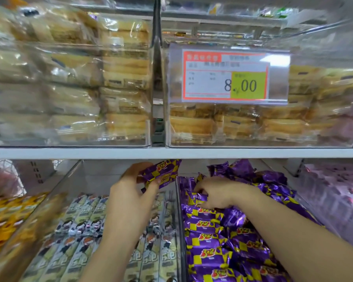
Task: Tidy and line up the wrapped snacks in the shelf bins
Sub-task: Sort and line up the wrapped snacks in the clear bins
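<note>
Small print on the price tag point(225, 75) is too blurred to read. Fingertips of the right hand point(214, 193) sink among purple packets point(210, 239). Orange packs point(2, 216) smear off the lower-left edge.

The price card point(225, 75), in a clear sleeve on the bin front above and right of the left grip point(128, 192), reads "8.00" on its yellow patch. Its smaller lines are too blurred to read. The lifted packet point(160, 173) pinched in that grip bears "3+2" in red. The same "3+2" marks the purple packets point(210, 239) around the right grip point(214, 195). The pale stick packs point(135, 259) below the left grip carry bold Chinese characters, seemingly "乐吧".
</note>
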`<state>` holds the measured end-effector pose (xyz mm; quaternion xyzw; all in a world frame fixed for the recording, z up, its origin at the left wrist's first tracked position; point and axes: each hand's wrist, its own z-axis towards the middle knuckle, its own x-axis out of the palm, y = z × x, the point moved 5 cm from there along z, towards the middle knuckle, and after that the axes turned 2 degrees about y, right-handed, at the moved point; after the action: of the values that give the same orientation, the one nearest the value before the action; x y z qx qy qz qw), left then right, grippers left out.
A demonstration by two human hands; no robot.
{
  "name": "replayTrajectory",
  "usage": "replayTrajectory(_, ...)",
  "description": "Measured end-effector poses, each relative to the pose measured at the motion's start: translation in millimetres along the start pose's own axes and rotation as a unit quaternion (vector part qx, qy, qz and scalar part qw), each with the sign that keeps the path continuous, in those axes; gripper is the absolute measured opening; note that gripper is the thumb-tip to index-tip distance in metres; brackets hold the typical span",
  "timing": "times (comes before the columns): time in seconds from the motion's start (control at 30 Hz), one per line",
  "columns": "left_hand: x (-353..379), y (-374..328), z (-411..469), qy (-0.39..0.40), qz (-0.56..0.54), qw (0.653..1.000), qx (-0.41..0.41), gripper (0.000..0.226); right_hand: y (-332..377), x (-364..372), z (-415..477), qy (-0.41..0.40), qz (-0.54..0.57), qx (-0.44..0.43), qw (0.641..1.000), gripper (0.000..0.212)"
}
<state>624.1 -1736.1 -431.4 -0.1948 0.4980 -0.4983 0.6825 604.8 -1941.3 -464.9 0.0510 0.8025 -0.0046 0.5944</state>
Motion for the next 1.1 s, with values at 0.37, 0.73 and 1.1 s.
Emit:
replayTrajectory(0.37,1,-6,-2,0.0,0.007,1.0,-0.017,0.014,-18,-23,-30,-0.202,0.248,0.051,0.946,0.046)
replayTrajectory(0.73,1,-4,-2,0.007,-0.004,1.0,-0.008,0.018,-2,-4,-24,-0.134,0.033,0.003,0.99,0.062)
replayTrajectory(1.1,-4,-2,-3,0.004,-0.026,1.0,-0.011,0.018,-9,-7,-32,-0.147,0.136,-0.023,0.979,0.022)
